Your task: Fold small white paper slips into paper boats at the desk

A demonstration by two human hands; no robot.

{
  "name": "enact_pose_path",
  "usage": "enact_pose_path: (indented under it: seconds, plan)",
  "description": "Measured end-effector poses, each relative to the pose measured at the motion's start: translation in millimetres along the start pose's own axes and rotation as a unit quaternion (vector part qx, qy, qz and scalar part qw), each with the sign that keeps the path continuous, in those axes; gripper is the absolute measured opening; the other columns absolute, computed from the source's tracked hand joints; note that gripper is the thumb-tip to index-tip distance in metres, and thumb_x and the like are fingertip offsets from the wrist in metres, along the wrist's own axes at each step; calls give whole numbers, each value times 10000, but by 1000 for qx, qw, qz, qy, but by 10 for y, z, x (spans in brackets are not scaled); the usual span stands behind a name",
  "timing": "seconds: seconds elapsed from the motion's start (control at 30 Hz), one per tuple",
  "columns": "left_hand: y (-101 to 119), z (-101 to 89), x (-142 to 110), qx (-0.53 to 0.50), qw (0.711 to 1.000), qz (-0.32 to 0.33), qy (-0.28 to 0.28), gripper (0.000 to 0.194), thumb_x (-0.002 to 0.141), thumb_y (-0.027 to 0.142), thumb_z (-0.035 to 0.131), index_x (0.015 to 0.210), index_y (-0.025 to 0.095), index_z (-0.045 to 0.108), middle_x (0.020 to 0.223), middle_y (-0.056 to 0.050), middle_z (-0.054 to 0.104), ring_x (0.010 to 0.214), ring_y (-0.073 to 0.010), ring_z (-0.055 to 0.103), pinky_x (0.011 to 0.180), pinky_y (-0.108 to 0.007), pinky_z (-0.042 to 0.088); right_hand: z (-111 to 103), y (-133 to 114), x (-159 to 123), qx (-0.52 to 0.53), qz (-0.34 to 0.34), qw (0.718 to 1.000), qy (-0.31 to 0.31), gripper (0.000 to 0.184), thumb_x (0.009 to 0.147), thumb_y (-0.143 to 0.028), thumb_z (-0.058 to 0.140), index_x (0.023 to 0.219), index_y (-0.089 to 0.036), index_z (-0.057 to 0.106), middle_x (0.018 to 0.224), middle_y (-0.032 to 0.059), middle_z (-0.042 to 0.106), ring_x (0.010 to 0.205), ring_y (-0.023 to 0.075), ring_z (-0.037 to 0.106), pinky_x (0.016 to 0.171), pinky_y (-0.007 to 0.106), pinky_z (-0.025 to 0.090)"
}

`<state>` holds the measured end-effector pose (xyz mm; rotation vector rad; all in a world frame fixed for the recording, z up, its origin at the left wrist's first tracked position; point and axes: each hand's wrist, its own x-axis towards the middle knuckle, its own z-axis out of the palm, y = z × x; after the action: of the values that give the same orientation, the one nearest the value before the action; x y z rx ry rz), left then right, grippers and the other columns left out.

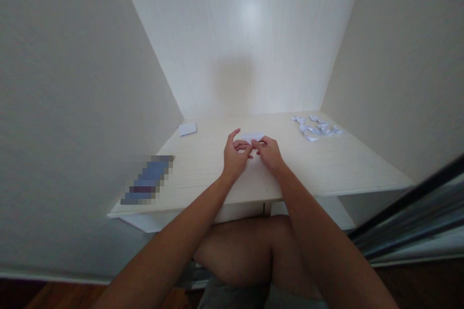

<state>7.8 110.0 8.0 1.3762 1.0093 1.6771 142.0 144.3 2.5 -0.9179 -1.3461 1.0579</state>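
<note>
A small white sheet of paper (253,135) is at my fingertips, just above the middle of the white desk (203,169). My left hand (235,154) pinches its near edge between thumb and fingers, with the index finger raised. Opposite it, my right hand (268,153) is closed with thumb and fingertips on the same paper. The two hands nearly meet, and they hide part of the sheet.
A folded white paper (187,129) lies at the back left. Several twisted white paper pieces (319,129) lie at the back right. A blurred-out flat bluish object (150,178) rests at the front left. Walls enclose the desk on three sides.
</note>
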Motion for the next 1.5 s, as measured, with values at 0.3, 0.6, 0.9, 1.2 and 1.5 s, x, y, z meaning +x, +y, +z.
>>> enact_pose_path:
  seconds: [0.3, 0.6, 0.9, 1.2, 1.5]
  plan:
    - [-79, -159, 71, 157, 981, 109, -18, 428, 859, 314, 765, 1272, 219, 704, 1005, -64, 702, 784, -161, 722, 603, -249, 629, 0, -47, -69, 17, 14, 999, -38, 171, 859, -340, 709, 847, -175, 665, 688, 17, 707, 612, 141, 637, 569, 243, 461]
    - [-44, -169, 36, 208, 968, 138, -22, 415, 874, 332, 763, 1275, 229, 729, 1101, -97, 749, 872, -192, 744, 624, -251, 624, -29, -75, -101, 26, 27, 999, -32, 215, 843, -355, 745, 775, -177, 645, 652, 10, 689, 592, 131, 612, 572, 243, 460]
    - [95, -141, -16, 275, 942, 191, -6, 323, 910, 291, 716, 1226, 255, 770, 1175, -94, 738, 874, -173, 720, 613, -232, 585, -18, -71, -114, 28, 35, 999, -21, 169, 837, -320, 729, 795, -168, 669, 682, 25, 714, 578, 124, 604, 559, 241, 444]
    - [48, -176, 7, 325, 923, 207, -6, 326, 944, 329, 673, 1246, 251, 769, 1136, -106, 722, 864, -193, 695, 634, -275, 565, -7, -38, -100, 32, 34, 999, -19, 168, 837, -309, 717, 771, -170, 650, 653, 22, 700, 556, 123, 587, 544, 241, 426]
    - [58, -171, -17, 327, 924, 199, -9, 288, 939, 332, 680, 1197, 266, 790, 1119, -94, 705, 839, -192, 668, 668, -286, 559, -3, -25, -94, 19, 26, 999, -20, 142, 860, -296, 693, 808, -166, 671, 703, 34, 724, 576, 125, 600, 553, 241, 427]
